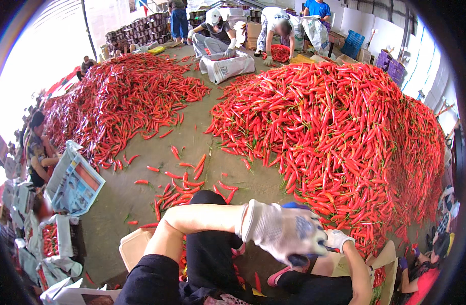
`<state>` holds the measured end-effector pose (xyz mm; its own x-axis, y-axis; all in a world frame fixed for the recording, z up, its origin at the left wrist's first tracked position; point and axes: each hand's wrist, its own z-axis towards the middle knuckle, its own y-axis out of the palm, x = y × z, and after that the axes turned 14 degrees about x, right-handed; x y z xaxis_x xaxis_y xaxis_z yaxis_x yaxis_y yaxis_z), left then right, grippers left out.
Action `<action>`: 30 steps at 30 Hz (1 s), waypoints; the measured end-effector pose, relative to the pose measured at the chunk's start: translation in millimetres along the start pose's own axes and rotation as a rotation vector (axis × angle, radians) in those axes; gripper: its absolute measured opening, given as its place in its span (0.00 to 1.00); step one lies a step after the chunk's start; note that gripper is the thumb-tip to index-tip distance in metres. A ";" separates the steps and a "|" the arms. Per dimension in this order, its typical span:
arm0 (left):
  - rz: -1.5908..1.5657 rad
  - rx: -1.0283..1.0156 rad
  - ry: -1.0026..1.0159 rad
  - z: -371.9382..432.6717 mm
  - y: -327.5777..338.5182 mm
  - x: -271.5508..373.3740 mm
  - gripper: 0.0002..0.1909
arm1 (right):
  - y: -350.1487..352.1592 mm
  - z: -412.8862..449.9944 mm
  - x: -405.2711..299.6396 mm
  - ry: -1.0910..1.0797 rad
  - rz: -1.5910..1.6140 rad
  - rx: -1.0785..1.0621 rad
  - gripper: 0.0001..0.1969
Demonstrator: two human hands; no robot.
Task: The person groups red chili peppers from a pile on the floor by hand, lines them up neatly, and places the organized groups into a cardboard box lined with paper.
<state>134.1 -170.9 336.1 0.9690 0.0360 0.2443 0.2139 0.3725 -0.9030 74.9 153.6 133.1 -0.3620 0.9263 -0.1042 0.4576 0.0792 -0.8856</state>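
Observation:
My left hand (286,232), in a white knit glove with a dark coated palm, reaches across my lap to the right. Its fingers meet or overlap my right hand (338,240), gloved too. Blur and overlap hide the fingertips, so I cannot tell whether either hand holds anything. Just beyond both hands rises a large heap of red chili peppers (324,126). Loose chili peppers (179,194) lie on the concrete floor in front of my knee. By my right forearm stands an open cardboard box (389,270) with chili peppers inside.
A second chili heap (118,103) spreads at the far left. People sort at the back around a white sack (227,68) and a red basket (280,53). A person (38,152) sits at left near a printed sack (76,183). Another person (427,274) sits at right.

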 end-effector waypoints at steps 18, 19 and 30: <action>0.301 0.482 0.354 0.3 -21.6 73.4 0.16 | 25.4 -14.6 47.8 0.104 -0.019 0.015 0.20; 0.399 0.562 0.368 -0.2 -17.8 71.7 0.15 | 32.5 -12.5 51.0 0.086 -0.005 0.001 0.20; 0.238 0.387 -0.487 -98.7 19.2 -44.7 0.26 | 14.7 -34.3 47.5 0.184 0.106 0.068 0.15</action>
<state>107.1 -256.9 273.0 0.7981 0.5396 0.2679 -0.1469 0.6056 -0.7821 92.3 211.4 130.7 -0.1570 0.9803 -0.1196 0.4268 -0.0419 -0.9034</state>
